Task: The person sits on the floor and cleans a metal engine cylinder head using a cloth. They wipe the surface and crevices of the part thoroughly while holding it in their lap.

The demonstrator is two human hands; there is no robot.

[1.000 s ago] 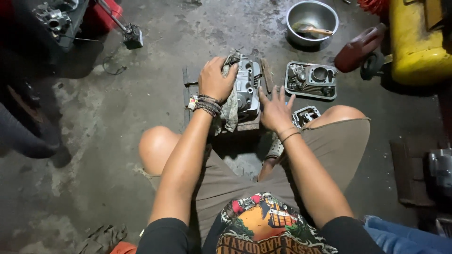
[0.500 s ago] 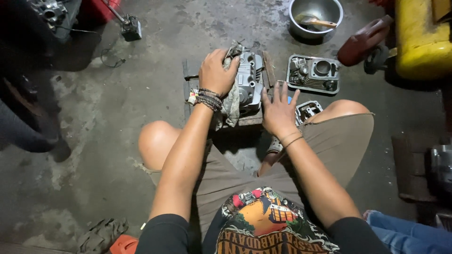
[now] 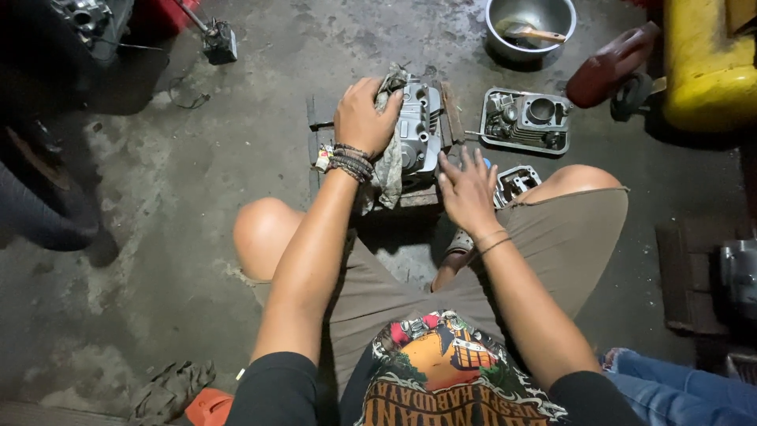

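Steel bowl [image 3: 530, 28] holds a wooden-handled tool. Left hand [image 3: 364, 118] fingers clamped on rag [image 3: 388, 162] over engine part [image 3: 419, 126]; right hand [image 3: 467, 189] fingers spread, resting beside it.

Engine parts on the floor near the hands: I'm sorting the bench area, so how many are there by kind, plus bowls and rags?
Engine castings: 3 (under the hands, in tray, by knee)
Metal bowls: 1
Rags: 1
Total: 5
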